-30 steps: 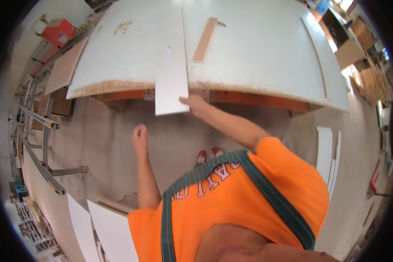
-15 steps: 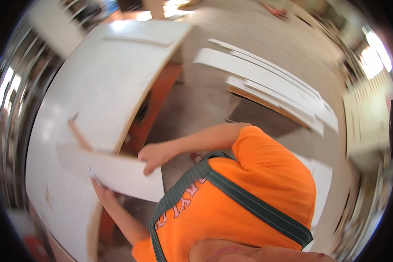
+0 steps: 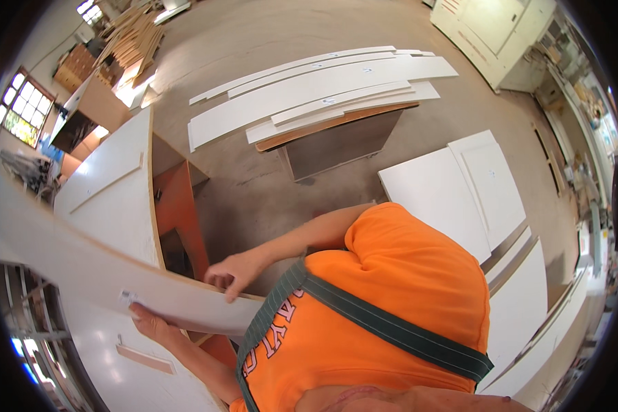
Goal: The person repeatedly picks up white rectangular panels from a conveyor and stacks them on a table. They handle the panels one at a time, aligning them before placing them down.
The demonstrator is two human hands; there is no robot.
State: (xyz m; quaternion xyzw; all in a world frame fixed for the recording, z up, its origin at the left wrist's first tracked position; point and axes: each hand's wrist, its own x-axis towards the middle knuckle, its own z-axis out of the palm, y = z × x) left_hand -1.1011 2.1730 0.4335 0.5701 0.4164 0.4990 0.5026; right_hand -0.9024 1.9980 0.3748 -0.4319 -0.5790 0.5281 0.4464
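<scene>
Board [image 3: 96, 270]: long, white, slanting from the frame's left edge to lower centre.
Left hand [image 3: 156, 325]: pinching its lower edge beside a sticker [image 3: 126, 296], lower left.
Right hand [image 3: 238, 270]: curled at its upper edge, lower centre; cannot tell whether pinching.

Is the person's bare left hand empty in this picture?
No, the bare left hand holds the long, thin white board near its lower edge.

The long white board [image 3: 96, 271] runs off past the left rim, its near end hidden behind the green strap [image 3: 271, 309]. Its label [image 3: 127, 296] (tiny, from here) carries print too small to read.
</scene>
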